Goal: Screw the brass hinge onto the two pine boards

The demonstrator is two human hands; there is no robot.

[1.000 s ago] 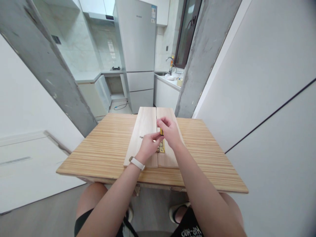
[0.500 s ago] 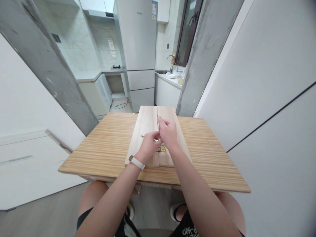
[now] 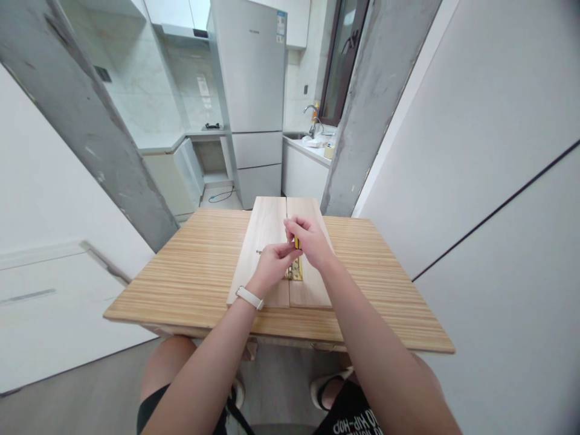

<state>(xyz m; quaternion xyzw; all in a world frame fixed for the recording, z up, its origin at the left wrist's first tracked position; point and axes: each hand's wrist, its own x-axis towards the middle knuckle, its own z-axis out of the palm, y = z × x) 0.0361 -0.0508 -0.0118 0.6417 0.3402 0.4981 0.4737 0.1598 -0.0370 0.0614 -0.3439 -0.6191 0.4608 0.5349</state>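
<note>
Two pale wooden boards lie side by side with a narrow seam between them. A brass hinge rests across the seam near their front, partly hidden under my left hand. My right hand is closed around a small yellow-and-black handled tool, held above the boards; its exact kind is hidden by my fingers. My left hand, with a white watch strap on the wrist, has thumb and forefinger pinched at the lower end of that handle. Small metal pieces, perhaps screws, lie on the left board.
The boards lie on a wood-grain table in front of my knees. Beyond it stand a grey fridge, a counter with a sink and an opening between rough grey pillars. A white panel is close on the right.
My right hand has turned and shifted slightly, so the yellow-and-black handle now shows between my hands. More of the hinge is visible. The view has moved a little.
</note>
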